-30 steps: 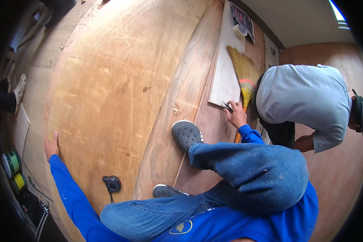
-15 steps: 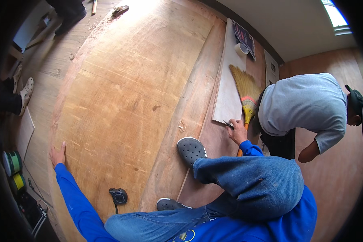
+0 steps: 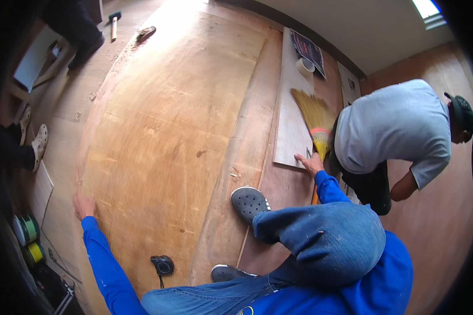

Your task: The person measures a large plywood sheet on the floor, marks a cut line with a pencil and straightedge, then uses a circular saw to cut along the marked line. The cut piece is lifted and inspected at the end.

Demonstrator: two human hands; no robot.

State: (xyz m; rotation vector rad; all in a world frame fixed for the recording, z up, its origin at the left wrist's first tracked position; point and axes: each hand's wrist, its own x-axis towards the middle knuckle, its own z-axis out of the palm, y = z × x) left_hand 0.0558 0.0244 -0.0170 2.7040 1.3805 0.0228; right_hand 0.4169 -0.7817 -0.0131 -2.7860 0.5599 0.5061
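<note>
My left hand [image 3: 84,206] lies at the left edge of a large plywood sheet [image 3: 173,121], fingers stretched out and a little blurred. On the right, my right hand [image 3: 313,164] holds a thin, dark, pointed tool [image 3: 309,153], mostly hidden by the fingers; its exact kind is unclear. One finger of that hand reaches onto the near end of a pale narrow board [image 3: 291,121]. Beside this hand, a straw broom [image 3: 315,115] with a yellow neck leans over the board. A black tape measure [image 3: 163,265] rests on the plywood near my left leg.
A co-worker in a grey shirt [image 3: 391,126] bends over close on my right. A hand plane [image 3: 146,34] and a hammer [image 3: 114,26] lie at the far left. A tape roll [image 3: 305,66] sits on the pale board. Green and yellow spools [image 3: 29,231] stand at left, near another person's shoes [image 3: 39,142].
My right hand has turned, one finger now stretched further over the pale board. The left hand has slid slightly nearer along the plywood edge. The whole view has shifted a little.
</note>
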